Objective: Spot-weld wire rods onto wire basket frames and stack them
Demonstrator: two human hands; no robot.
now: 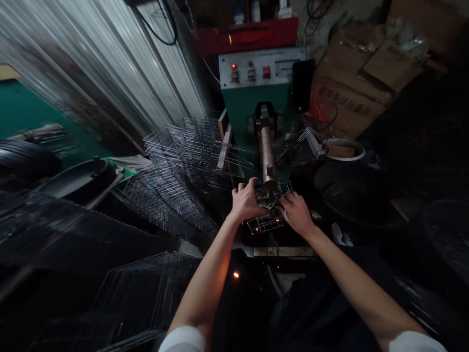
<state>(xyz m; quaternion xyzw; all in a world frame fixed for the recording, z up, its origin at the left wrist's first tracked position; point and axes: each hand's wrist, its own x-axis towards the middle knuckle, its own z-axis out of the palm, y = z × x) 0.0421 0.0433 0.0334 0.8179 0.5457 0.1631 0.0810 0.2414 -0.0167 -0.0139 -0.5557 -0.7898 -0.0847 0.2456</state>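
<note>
Under the upper electrode (268,156) of a green spot welding machine (238,110) sits a small metal wire rack (266,224), with a round wire part (264,198) on top of it. My left hand (246,201) grips the left side of this work, thumb toward the electrode tip. On the opposite side my right hand (296,212) has its fingers bent around the rack's edge; the exact fingertip contact is dark. Orange sparks glow on the rack, and a brighter one (236,275) is in the air below my hands.
Stacked wire racks (179,171) stand close on my left, with more wire frames (142,288) lower down. Loose bent wires (295,146) and a metal ring (344,149) lie right of the electrode. A cardboard box (348,93) leans behind. A wooden strip (284,252) crosses below the rack.
</note>
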